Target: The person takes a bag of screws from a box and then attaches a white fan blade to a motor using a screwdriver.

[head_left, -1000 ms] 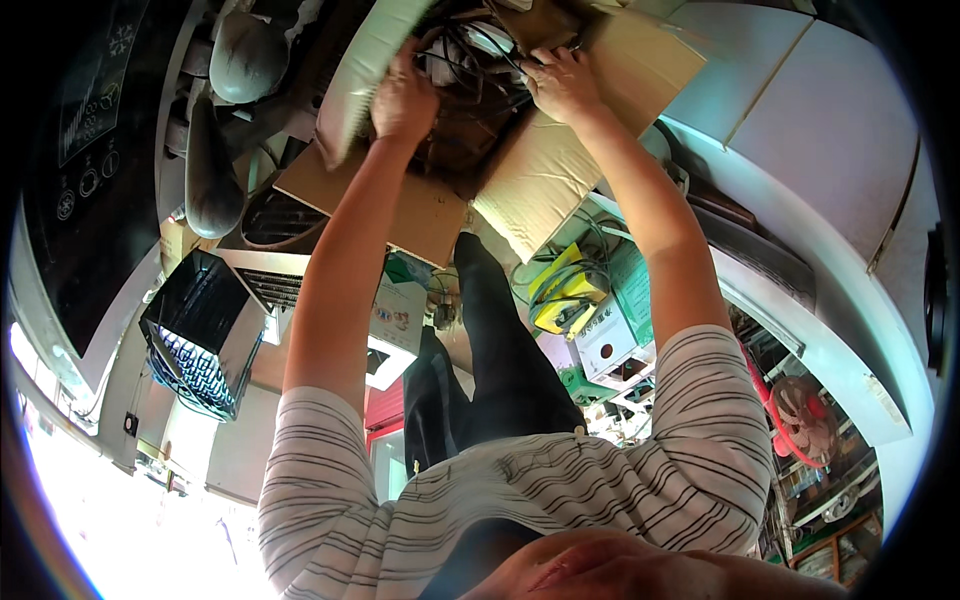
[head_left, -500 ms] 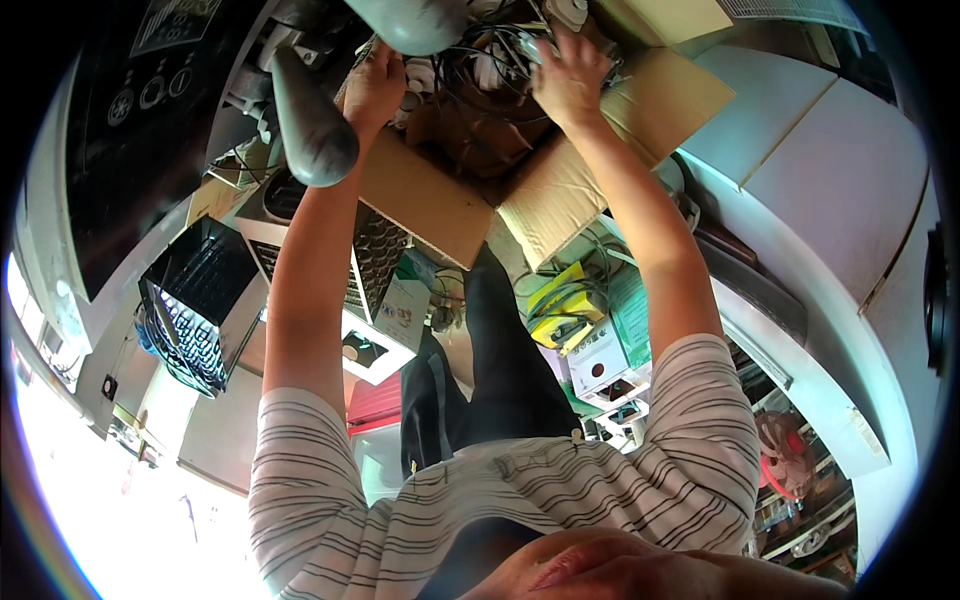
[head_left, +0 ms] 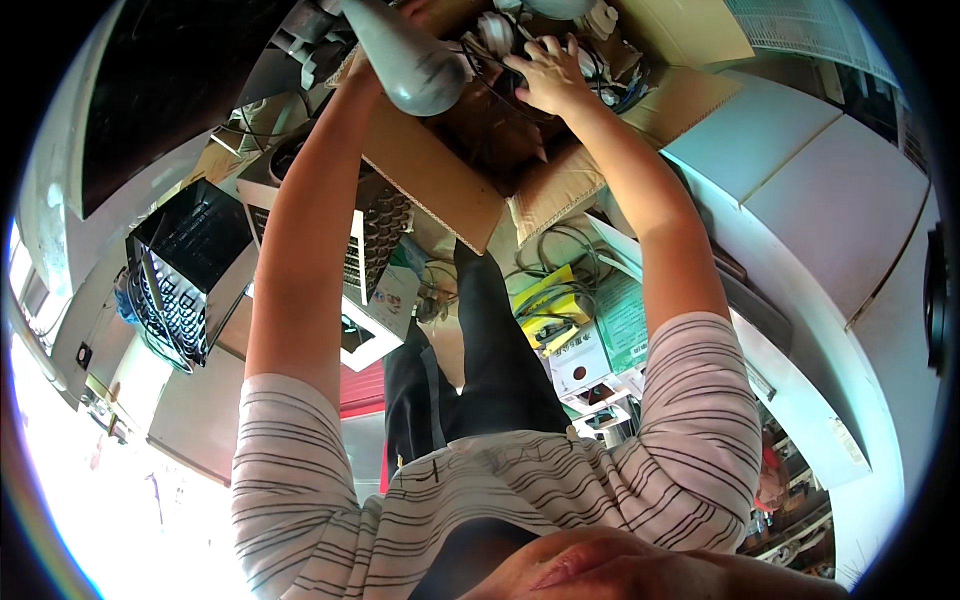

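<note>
An opened cardboard box (head_left: 440, 195) stands in front of me, holding a jumble of black cables (head_left: 490, 62) and white parts (head_left: 496, 34). My right hand (head_left: 553, 78) reaches into it from the right, fingers spread over the cables, with no object seen in its grasp. Over the box's left side hangs a smooth grey rounded cylinder (head_left: 408, 62), which covers most of my left hand (head_left: 432, 14). Only a patch of that hand shows at the top edge, and its fingers are hidden. Part of a second grey rounded shape (head_left: 558, 7) appears above my right hand.
A black panel (head_left: 170, 90) rises at the left, above a black-cased unit with coiled tubing (head_left: 165, 300). Below the box lie a yellow item wrapped in cord (head_left: 550, 308) and a green box (head_left: 622, 318). Pale cabinets (head_left: 830, 200) line the right side.
My left hand has moved farther up, behind the grey cylinder. My right hand has shifted slightly down, its fingers now spread. The grey cylinders appear farther right in view.
</note>
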`<state>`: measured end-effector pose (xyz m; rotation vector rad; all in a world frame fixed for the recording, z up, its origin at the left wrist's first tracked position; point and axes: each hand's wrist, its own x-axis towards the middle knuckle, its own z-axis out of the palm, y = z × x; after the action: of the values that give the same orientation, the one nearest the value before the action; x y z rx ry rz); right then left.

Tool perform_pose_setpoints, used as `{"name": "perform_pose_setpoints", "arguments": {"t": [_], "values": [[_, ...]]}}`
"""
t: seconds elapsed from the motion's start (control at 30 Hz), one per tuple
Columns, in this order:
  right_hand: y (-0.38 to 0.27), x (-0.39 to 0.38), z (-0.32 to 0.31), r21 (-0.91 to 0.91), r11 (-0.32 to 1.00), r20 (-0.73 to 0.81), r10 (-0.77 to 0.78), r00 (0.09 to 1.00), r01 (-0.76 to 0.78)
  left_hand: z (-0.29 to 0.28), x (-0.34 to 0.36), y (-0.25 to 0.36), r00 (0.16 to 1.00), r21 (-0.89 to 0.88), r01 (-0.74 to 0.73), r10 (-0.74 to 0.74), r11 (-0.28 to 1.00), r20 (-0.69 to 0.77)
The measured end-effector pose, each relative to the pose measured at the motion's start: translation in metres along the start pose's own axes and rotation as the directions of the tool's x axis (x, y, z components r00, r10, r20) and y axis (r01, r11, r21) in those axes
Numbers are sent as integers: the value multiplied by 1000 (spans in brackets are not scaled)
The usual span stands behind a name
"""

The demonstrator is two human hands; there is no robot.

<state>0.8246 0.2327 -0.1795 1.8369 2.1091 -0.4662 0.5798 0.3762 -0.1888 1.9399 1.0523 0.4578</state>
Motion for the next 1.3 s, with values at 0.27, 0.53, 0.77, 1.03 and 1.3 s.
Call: {"name": "perform_pose_setpoints", "arguments": {"t": [0.27,0.53,0.77,1.03,1.3], "values": [[-6,-27,4,-107,994,31,-18,999,21,-8,-5,-29,997,287,-49,64,957,-42],[4,-28,16,-59,990,104,-119,987,125,70,-6,26,950,254,50,-124,966,285],[6,-42,6,94,971,-139,-206,968,221,117,9,30,885,488,-363,130,794,447],[14,-24,37,341,938,-228,148,962,-63,111,15,64,799,598,-455,5,660,601],[13,-23,51,128,990,-409,113,906,-65,98,21,9,795,515,-544,212,662,568]]}}
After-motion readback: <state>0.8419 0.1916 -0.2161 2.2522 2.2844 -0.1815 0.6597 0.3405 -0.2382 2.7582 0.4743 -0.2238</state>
